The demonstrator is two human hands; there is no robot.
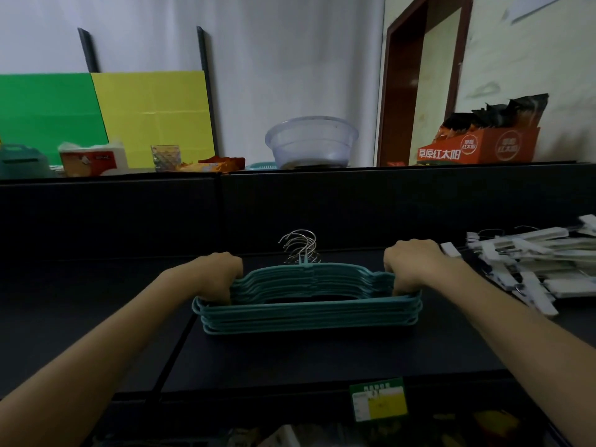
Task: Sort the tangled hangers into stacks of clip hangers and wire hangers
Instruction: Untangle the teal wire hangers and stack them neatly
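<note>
A neat stack of teal wire hangers with silver hooks pointing away from me lies on the dark tabletop in the middle. My left hand grips the stack's left shoulder and my right hand grips its right shoulder, fingers curled down over the wires. A pile of white clip hangers lies to the right, just beyond my right wrist, partly cut off by the frame edge.
A dark raised ledge runs behind the work surface. On it stand a clear plastic basin, a tissue pack, an orange snack box and green and yellow boards. A green and yellow label hangs at the table's front edge.
</note>
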